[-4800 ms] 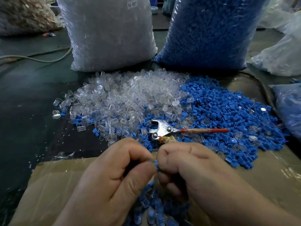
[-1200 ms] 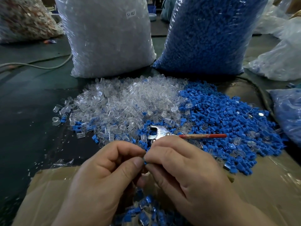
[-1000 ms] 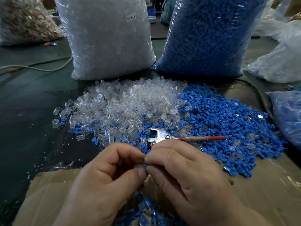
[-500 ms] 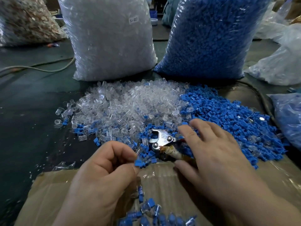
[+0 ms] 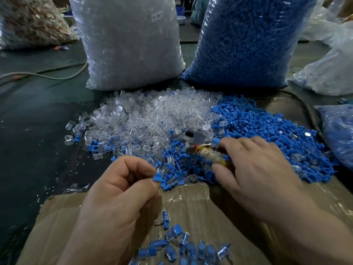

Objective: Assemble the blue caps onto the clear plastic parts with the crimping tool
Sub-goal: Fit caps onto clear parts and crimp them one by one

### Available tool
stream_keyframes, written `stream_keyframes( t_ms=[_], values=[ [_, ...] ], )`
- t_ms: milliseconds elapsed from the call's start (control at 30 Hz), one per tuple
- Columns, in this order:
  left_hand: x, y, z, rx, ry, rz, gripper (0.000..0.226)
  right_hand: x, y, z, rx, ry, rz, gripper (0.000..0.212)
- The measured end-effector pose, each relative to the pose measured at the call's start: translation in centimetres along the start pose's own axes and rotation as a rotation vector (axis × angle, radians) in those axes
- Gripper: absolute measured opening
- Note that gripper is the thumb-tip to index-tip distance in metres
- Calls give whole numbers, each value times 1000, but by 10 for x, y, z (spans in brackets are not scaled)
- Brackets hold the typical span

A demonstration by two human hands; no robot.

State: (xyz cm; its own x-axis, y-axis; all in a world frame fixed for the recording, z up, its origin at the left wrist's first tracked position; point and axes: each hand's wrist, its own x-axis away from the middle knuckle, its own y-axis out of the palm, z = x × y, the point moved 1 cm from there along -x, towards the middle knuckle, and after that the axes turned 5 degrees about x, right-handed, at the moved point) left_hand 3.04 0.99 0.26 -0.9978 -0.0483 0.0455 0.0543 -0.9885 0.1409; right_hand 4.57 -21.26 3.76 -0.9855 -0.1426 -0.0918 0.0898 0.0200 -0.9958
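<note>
My left hand pinches a blue cap fitted on a clear plastic part between thumb and forefinger, low in the middle. My right hand grips the handle of the crimping tool, whose blurred metal head is lifted above the parts. A pile of clear plastic parts spreads behind my hands, and a pile of blue caps lies to its right. Several assembled pieces lie on the cardboard in front of me.
A big bag of clear parts and a big bag of blue caps stand upright behind the piles. More plastic bags sit at the right, another bag at the far left. A cable crosses the dark table.
My hands have parted. The right hand reached to the crimping tool, closed on its handle and lifted it, while the left hand kept the capped piece and moved a little left.
</note>
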Motion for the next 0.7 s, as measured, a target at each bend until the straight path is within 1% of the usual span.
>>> stream_keyframes(
  t_ms=[67, 100, 167, 200, 300, 367, 500, 700],
  values=[
    [0, -1, -1, -11, 13, -1, 33, 2, -7, 1, -157, 11, 107, 29],
    [1, -1, -2, -26, 23, -2, 33, 4, -10, 1, -209, 15, 167, 23],
    [1, -1, -2, -79, 47, -2, 35, 11, -16, -3, -222, -37, 253, 21],
    [2, -2, -2, -99, 57, 2, 35, 14, -16, -6, -211, -84, 263, 25],
    [3, -1, 1, -124, 80, 21, 39, 22, -11, -14, -148, -212, 211, 36],
    [3, 1, 3, -131, 86, 40, 42, 24, -8, -15, -111, -259, 178, 44],
    [3, 1, 2, -135, 108, 59, 39, 24, -7, -16, -85, -284, 154, 51],
    [4, -1, -2, -146, 167, 42, 37, 23, -6, -16, -71, -282, 134, 50]
  ],
)
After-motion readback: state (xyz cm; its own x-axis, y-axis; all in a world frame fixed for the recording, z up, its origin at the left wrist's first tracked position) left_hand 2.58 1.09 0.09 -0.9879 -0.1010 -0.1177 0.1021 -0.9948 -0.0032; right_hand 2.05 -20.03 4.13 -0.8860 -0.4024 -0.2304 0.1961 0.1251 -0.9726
